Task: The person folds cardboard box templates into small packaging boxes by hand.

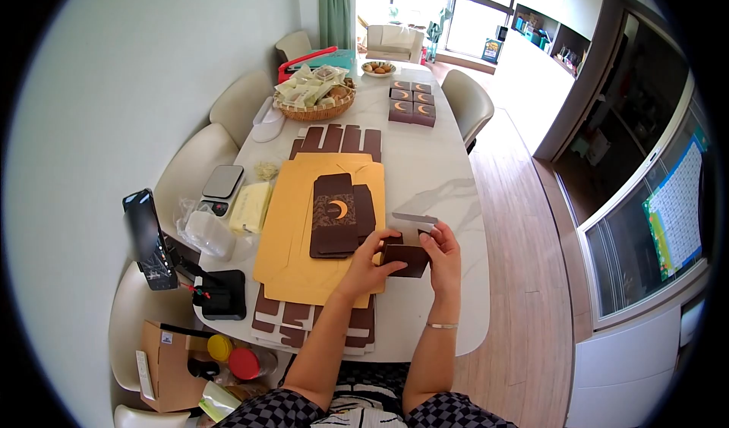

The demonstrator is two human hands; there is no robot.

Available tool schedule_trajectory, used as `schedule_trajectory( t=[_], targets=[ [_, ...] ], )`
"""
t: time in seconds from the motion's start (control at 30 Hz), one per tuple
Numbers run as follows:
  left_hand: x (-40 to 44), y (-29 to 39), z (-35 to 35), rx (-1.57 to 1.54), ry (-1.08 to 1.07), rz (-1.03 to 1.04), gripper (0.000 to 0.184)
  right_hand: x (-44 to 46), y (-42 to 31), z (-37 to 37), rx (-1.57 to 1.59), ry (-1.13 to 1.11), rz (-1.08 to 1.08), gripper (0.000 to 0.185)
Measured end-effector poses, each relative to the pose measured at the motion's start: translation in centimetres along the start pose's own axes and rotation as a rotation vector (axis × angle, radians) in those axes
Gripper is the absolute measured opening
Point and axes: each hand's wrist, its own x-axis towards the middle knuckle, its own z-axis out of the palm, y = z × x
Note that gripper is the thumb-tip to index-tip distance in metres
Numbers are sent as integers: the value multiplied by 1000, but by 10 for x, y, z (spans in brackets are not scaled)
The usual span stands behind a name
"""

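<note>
Just right of the yellow cardboard, a person's left hand pinches a partly folded brown box between thumb and fingers while the right hand grips its right side, light pressure likely keeping corners square.

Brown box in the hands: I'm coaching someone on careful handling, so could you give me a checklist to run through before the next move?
1. Left grip: ok, the left hand holds the brown box at its left side.
2. Right grip: ok, the right hand has its fingers at the right side.
3. Box closed: not ok, a flap stands up on the far side.
4. Inside of box: cannot tell, hands and panels hide most of it.
5. Flat printed cartons within reach: ok, apparently, stacked just left of the box on the yellow sheets.
</note>
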Motion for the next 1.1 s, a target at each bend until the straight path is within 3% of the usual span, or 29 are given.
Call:
schedule_trajectory(
  t=[0.07, 0.13, 0.57, 0.67, 0.87, 1.1],
  targets=[
    [2, -3, 1, -1, 37, -2, 59, 0, 4, -4, -30, -34, 43, 30],
    [5, -1, 2, 170, 74, 237, 57, 0, 7, -4, 16, -17, 58, 30],
    [5, 2, 8, 187, 194, 212, 55, -4, 5, 9, 75, -73, -12, 21],
    [5, 3, 9, 174, 217, 241, 46, -3, 8, 12, 99, -90, -127, 21],
    [8, -11, 10, 124, 323, 213, 27, -1, 16, 14, 19, -88, -152, 12],
    [5, 7, 10, 34, 338, 158, 33, -2, 13, 9, -19, -132, -132, 12]
  ],
)
